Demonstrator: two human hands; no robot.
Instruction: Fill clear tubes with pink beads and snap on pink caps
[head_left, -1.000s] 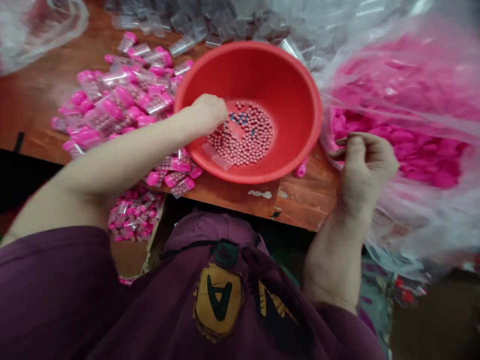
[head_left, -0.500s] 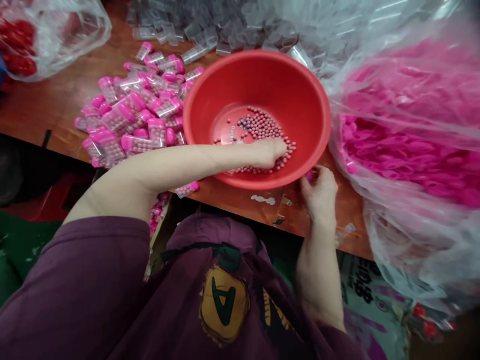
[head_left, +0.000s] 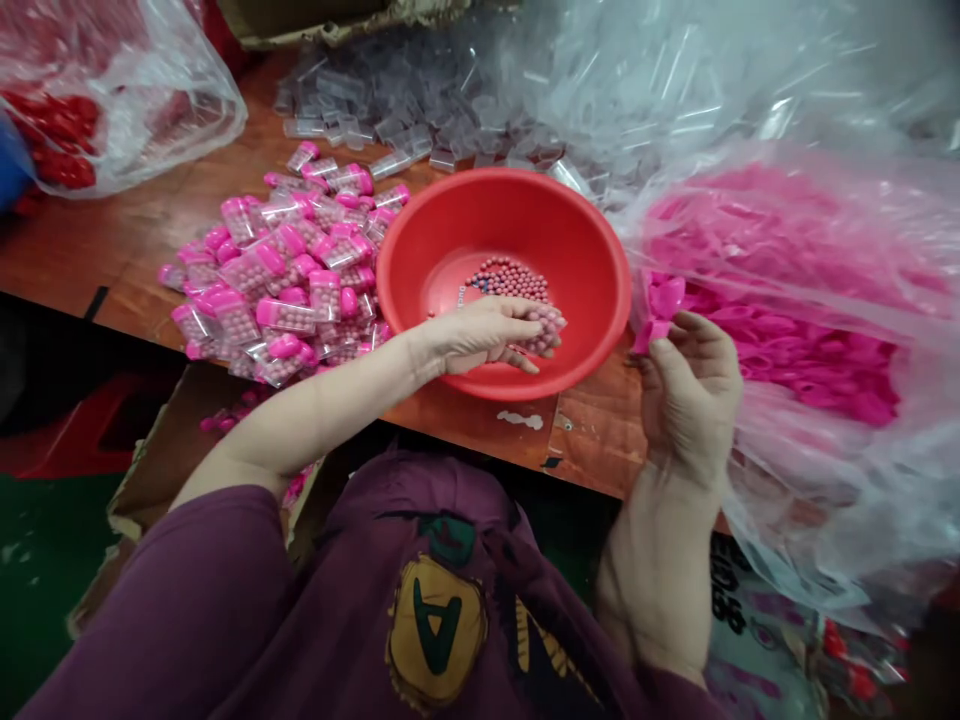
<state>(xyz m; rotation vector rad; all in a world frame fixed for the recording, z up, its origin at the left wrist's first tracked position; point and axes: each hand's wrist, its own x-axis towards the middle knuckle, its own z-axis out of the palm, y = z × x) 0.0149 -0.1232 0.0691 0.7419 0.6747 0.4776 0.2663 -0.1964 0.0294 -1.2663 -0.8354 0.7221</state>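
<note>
Over the front of the red basin (head_left: 592,345), my left hand (head_left: 487,335) is curled around a cluster of pink beads (head_left: 544,328). Whether a clear container encloses that cluster, I cannot tell. More loose pink beads (head_left: 514,275) lie on the basin floor, partly hidden by the hand. Right of the basin, my right hand (head_left: 694,375) is raised, thumb and fingers pinching a bright pink plastic piece (head_left: 660,305) with a rounded, spoon-like end. Left of the basin sits a heap of clear bottles with pink caps (head_left: 285,270), filled with beads.
Empty clear plastic containers (head_left: 420,100) are piled behind the basin. A large clear bag (head_left: 795,450) of pink plastic pieces (head_left: 810,340) stands at the right. Another bag of red pieces (head_left: 56,135) lies at the back left. A cardboard box (head_left: 142,480) sits below the table edge.
My left hand has lifted from the beads on the basin floor, bringing a cluster of them up. My right hand has risen from beside the basin's rim, showing the pink piece.
</note>
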